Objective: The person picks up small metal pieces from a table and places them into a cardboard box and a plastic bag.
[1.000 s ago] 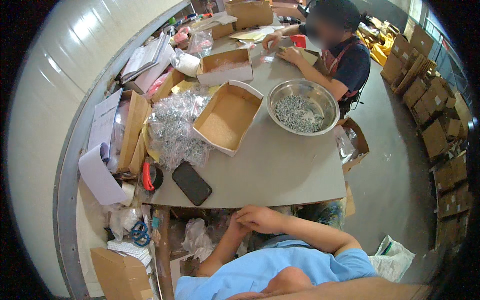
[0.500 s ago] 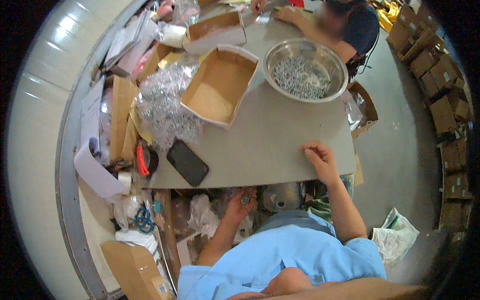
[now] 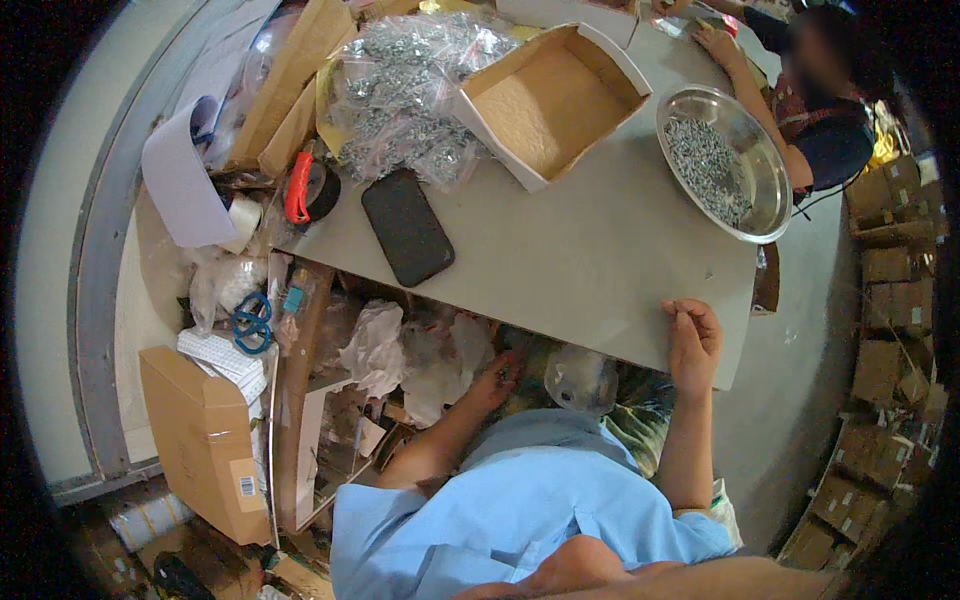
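Note:
Just below the table's front edge, my left hand [image 3: 500, 378] is cupped palm up around small grey metal pieces, partly in shadow. Over the table's front right part is my right hand [image 3: 694, 340], its thumb and fingertips pressed together; whatever they pinch is too small to make out. A tiny piece [image 3: 709, 273] lies on the table beyond it. Farther back stands a steel bowl [image 3: 768, 190] with many small grey screw-like pieces [image 3: 703, 160] in it. A dark phone [image 3: 408, 228] rests near the table's front edge, left of both hands.
Left of an open cardboard box [image 3: 550, 100] lie clear bags [image 3: 405, 85] of metal pieces. A red-handled tape dispenser [image 3: 298, 188] and blue-handled scissors [image 3: 252, 325] are at the left. Another person's arm [image 3: 745, 85] reaches behind the bowl. Stacked cartons [image 3: 880, 375] line the right.
The view has shifted, so the table things appear farther right or higher. My left hand remains below the table edge and my right hand over the table, fingertips still together.

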`<action>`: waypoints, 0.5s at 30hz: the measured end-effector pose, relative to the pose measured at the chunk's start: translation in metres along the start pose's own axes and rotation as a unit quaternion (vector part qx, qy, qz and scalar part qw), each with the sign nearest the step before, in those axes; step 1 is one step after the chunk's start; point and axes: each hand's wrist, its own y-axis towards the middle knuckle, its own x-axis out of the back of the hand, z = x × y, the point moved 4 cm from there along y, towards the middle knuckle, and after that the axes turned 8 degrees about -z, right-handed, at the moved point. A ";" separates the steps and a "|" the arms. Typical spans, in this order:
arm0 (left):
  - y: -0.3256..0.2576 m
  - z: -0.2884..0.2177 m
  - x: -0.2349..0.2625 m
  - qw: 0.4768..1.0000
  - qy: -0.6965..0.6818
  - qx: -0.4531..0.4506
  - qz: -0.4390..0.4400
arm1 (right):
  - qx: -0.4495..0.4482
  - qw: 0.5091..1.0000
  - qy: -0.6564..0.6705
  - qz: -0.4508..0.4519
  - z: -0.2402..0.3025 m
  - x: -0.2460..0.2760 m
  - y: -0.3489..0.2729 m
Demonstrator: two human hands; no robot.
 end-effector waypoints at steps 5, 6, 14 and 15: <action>-0.042 -0.046 0.013 0.953 -0.284 0.083 -0.062 | -0.015 1.000 -0.009 0.011 -0.008 0.008 -0.002; -0.058 -0.072 -0.002 0.954 -0.286 0.069 -0.064 | -0.010 1.000 -0.012 0.004 -0.007 0.010 -0.002; -0.112 -0.179 -0.163 0.982 -0.111 0.092 0.124 | 0.004 0.993 -0.121 0.008 -0.002 0.000 0.002; -0.108 -0.182 -0.185 0.983 -0.075 0.104 0.132 | -0.007 0.996 -0.093 0.008 -0.005 -0.001 0.003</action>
